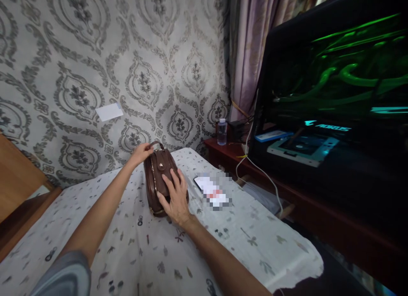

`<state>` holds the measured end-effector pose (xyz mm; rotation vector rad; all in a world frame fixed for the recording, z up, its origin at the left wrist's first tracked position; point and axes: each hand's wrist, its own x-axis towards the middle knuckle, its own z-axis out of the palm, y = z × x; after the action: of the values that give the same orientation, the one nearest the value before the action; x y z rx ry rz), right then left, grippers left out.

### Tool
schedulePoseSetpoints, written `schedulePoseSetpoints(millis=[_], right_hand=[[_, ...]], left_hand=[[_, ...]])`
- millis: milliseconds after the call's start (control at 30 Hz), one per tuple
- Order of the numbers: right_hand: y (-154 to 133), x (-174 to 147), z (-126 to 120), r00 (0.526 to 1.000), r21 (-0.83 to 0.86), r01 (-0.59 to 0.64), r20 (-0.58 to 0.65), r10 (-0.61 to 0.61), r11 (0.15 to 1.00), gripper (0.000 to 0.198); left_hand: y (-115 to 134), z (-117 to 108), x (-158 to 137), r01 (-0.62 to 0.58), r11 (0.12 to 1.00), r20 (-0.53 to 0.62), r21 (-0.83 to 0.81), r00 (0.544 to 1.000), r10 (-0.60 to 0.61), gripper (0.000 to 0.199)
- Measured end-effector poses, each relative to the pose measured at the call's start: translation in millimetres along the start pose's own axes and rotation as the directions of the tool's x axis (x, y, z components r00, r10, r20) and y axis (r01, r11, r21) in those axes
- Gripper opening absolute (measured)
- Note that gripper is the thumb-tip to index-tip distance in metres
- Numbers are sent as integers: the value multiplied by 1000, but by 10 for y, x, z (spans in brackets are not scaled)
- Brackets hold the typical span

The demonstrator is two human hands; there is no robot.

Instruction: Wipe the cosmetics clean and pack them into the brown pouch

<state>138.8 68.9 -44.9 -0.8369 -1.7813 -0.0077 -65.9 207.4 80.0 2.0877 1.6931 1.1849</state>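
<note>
A brown leather bag [166, 186] with a gold-coloured zipper along its left side and a round metal snap on top lies on the patterned bedsheet. My left hand [142, 153] is at its far left corner, fingers closed on the bag beside the small carrying handle [158, 143]; the exact part pinched is hidden. Fingers spread, my right hand [176, 196] rests flat across the bag's top and near right side. Just right of the bag, a phone [213, 192] with a lit, blurred screen lies on the sheet.
A dark red desk [212, 148] at the right bears a clear bottle [222, 132] and a large glass-fronted computer case [331, 96] glowing green. A white cable [259, 170] hangs over its edge. Patterned wallpaper [127, 53] backs the bed [255, 245]; wooden furniture [21, 177] stands left.
</note>
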Motion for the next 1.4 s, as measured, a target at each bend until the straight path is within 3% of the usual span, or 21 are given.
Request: schedulePoseSetpoints(millis=[133,267,633,900,1200,1400], right_hand=[[-9,-5,5,1000,-20,-12,-4,12,1000,52],[-5,-10,15,1000,-37,-12,-19,11,999,52],[8,-14,-12,998,19,42,-43,-42,999,47],[40,-20,-9,998,-18,67,0,-67,998,48],[35,-24,66,1000,-65,-2,-15,1,998,51],[19,-15,-3,1000,-31,-10,8,10,999,49]], left_hand=[[173,126,151,-54,996,75,74,996,49,29],[266,281,241,-53,989,98,141,994,40,20],[259,375,183,18,972,-59,233,998,-4,19],[232,364,163,43,995,-91,93,995,-34,21],[293,317,-85,-18,994,0,-103,1000,18,24],[279,163,-96,-32,986,13,-161,999,34,32]])
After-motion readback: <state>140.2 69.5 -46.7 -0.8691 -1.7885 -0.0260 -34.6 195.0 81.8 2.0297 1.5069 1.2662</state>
